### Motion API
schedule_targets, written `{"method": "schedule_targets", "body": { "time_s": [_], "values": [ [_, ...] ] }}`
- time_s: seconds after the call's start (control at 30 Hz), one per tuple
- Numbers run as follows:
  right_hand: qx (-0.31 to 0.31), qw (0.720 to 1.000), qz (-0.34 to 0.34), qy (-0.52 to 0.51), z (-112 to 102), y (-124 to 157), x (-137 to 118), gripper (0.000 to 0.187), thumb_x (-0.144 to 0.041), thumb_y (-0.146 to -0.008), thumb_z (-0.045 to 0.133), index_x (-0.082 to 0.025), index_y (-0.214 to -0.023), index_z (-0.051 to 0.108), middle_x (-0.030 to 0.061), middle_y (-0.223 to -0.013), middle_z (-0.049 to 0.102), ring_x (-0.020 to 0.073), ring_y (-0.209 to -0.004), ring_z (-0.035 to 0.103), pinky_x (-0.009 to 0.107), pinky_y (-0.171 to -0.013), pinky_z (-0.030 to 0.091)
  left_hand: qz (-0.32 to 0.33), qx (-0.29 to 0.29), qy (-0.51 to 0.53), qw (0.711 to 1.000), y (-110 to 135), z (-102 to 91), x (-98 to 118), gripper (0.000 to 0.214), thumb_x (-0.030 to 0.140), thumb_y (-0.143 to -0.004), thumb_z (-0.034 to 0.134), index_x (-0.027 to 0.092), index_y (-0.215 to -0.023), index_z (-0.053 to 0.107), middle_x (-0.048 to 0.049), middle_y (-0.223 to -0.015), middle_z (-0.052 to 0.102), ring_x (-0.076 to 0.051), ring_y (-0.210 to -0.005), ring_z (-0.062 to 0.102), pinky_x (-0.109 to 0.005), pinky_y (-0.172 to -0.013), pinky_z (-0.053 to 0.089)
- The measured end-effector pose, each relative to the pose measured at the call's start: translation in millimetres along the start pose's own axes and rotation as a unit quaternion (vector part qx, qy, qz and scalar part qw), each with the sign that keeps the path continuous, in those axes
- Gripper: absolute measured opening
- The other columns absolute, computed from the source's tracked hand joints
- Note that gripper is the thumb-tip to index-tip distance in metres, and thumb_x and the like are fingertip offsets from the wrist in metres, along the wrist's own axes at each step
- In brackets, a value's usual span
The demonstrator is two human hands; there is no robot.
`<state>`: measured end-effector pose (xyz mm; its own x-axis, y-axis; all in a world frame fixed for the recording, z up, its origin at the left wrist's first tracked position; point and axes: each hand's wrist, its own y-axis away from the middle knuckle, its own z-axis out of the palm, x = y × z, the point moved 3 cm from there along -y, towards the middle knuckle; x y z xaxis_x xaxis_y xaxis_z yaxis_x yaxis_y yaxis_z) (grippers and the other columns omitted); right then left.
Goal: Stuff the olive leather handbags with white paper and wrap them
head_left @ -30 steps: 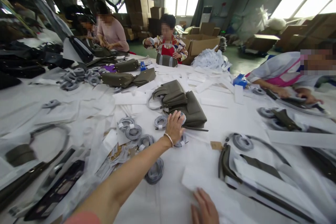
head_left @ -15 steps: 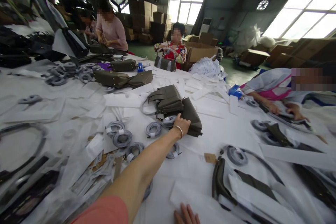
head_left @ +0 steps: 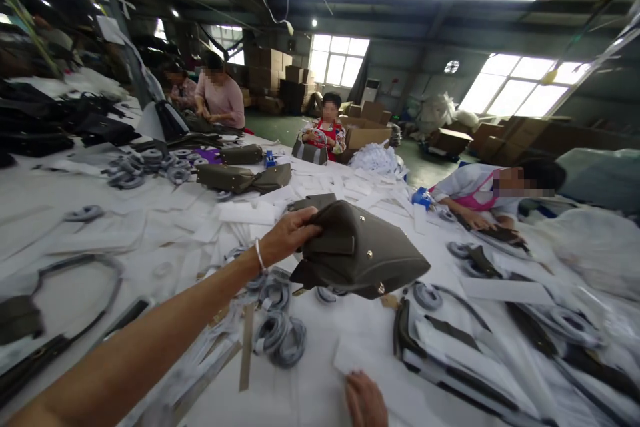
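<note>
My left hand [head_left: 290, 238], with a bangle at the wrist, is closed on one end of an olive-brown handbag [head_left: 367, 250]. The bag hangs tilted above the table, its studded base facing me. Behind it, part of another olive bag [head_left: 313, 202] lies on the table. At the bottom edge my right hand [head_left: 367, 399] rests on a white sheet [head_left: 400, 380], its fingers loosely laid out and nothing seen in them. Below the held bag lie coiled grey straps [head_left: 283, 337].
Wrapped bag parts with a strap [head_left: 445, 353] lie to the right. A curved strap [head_left: 117, 280] is on the left. Olive bags [head_left: 240, 178] lie farther back. Co-workers sit or stand around the table; one person [head_left: 480, 193] leans over work at the right.
My left hand has lifted the handbag off the table and drawn it closer, turning its base toward me. The view has tilted up. My right hand stays near the white sheet, fingers closer together.
</note>
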<state>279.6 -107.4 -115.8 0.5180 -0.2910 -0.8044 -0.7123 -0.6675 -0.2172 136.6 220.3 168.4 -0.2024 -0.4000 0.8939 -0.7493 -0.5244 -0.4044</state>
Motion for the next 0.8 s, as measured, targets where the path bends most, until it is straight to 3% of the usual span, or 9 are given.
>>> {"method": "schedule_targets", "body": {
  "time_s": [0.07,0.1,0.17,0.3,0.4,0.5,0.63,0.73,0.8],
  "values": [
    [-0.026,0.964,0.191,-0.184,-24,-5,-25,0.052,-0.069,-0.084,0.048,-0.025,-0.099,0.073,0.0089,-0.098,0.076,0.0293,-0.095,0.071,0.048,-0.083,0.058,0.0,-0.01,0.017,1.0,37,-4.4,25,0.03,0.044,-0.088,0.057,0.015,-0.089,0.064,-0.002,-0.082,0.061,-0.016,-0.076,0.055,-0.025,-0.07,0.046],
    [-0.039,0.926,0.248,-0.282,-37,-5,-42,0.062,-0.075,-0.083,0.042,-0.023,-0.1,0.071,0.0095,-0.098,0.076,0.0295,-0.095,0.071,0.049,-0.08,0.059,0.007,-0.029,0.02,0.999,57,-2.9,35,0.028,0.042,-0.089,0.058,0.016,-0.09,0.066,-0.0029,-0.085,0.063,-0.017,-0.079,0.057,-0.026,-0.073,0.047],
    [-0.021,0.861,0.301,-0.409,-67,-1,-74,0.057,-0.074,-0.08,0.051,-0.025,-0.099,0.071,0.0067,-0.098,0.076,0.0258,-0.096,0.071,0.047,-0.086,0.057,0.022,-0.092,0.03,0.995,97,5.3,52,0.025,0.039,-0.092,0.056,0.018,-0.092,0.069,-0.0049,-0.09,0.067,-0.019,-0.085,0.06,-0.03,-0.083,0.047],
    [-0.041,0.769,0.426,-0.475,-96,37,-117,0.046,-0.062,-0.072,0.072,-0.023,-0.097,0.073,0.0038,-0.089,0.077,0.0201,-0.082,0.072,0.038,-0.083,0.058,-0.008,-0.205,0.052,0.977,155,25.8,61,0.025,0.036,-0.094,0.052,0.018,-0.095,0.07,-0.0067,-0.091,0.067,-0.019,-0.089,0.061,-0.032,-0.09,0.046],
    [-0.065,0.724,0.51,-0.459,-91,76,-131,0.041,-0.051,-0.069,0.08,-0.02,-0.095,0.073,0.002,-0.083,0.077,0.0178,-0.071,0.071,0.035,-0.075,0.06,-0.084,-0.198,0.093,0.972,168,30.9,52,0.027,0.04,-0.091,0.056,0.015,-0.095,0.068,-0.0039,-0.084,0.063,-0.016,-0.078,0.058,-0.025,-0.073,0.047],
    [-0.029,0.729,0.513,-0.452,-90,97,-138,0.039,-0.05,-0.067,0.081,-0.022,-0.092,0.073,-0.0002,-0.081,0.077,0.0167,-0.07,0.071,0.031,-0.071,0.06,-0.116,-0.191,0.137,0.965,165,26.4,53,0.032,0.044,-0.089,0.059,0.014,-0.097,0.067,-0.0023,-0.08,0.062,-0.015,-0.074,0.058,-0.023,-0.067,0.047],
    [0.009,0.805,0.428,-0.41,-115,101,-150,0.043,-0.064,-0.071,0.071,-0.026,-0.092,0.073,0.0003,-0.079,0.076,0.0177,-0.07,0.069,0.033,-0.073,0.06,-0.049,-0.207,0.11,0.971,170,9.3,79,0.033,0.049,-0.086,0.064,0.018,-0.096,0.072,-0.0076,-0.098,0.069,-0.024,-0.099,0.063,-0.033,-0.092,0.049],
    [0.014,0.828,0.402,-0.39,-141,113,-153,0.052,-0.075,-0.073,0.059,-0.026,-0.084,0.074,0.0056,-0.092,0.076,0.0247,-0.088,0.07,0.045,-0.089,0.056,-0.047,-0.238,0.086,0.966,201,-3.7,82,0.025,0.043,-0.088,0.063,0.023,-0.096,0.075,-0.0085,-0.108,0.071,-0.026,-0.117,0.058,-0.039,-0.106,0.04],
    [-0.002,0.832,0.411,-0.372,-151,128,-147,0.053,-0.075,-0.071,0.061,-0.023,-0.075,0.073,0.0099,-0.102,0.075,0.0297,-0.102,0.067,0.05,-0.096,0.051,-0.1,-0.24,0.065,0.963,236,-7.4,64,0.024,0.039,-0.091,0.057,0.023,-0.093,0.075,-0.0077,-0.11,0.071,-0.025,-0.117,0.058,-0.038,-0.107,0.039]
  ]
}}
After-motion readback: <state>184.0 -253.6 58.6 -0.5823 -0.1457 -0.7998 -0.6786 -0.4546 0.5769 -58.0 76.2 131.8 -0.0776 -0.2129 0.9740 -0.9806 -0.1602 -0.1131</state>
